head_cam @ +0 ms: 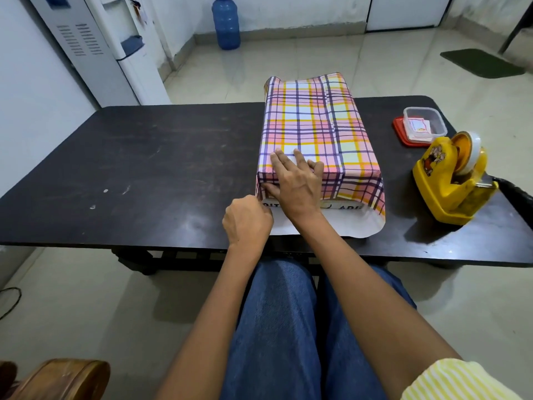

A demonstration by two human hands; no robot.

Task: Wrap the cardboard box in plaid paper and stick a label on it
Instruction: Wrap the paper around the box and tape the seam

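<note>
right hand (294, 183) fingers spread, flat, pressing plaid paper (311, 119) onto cardboard box (343, 207) top | left hand (248, 220) curled at near left corner, hold not visible | box on black table (144, 168), right of centre, near yellow tape dispenser (452, 180)

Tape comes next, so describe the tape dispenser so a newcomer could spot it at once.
Start at the dark table and go to its right end, past the plaid-wrapped box. The tape dispenser stands there, nearer the camera than the clear container on its red lid. It alone is bright yellow, holding a white tape roll.
</note>
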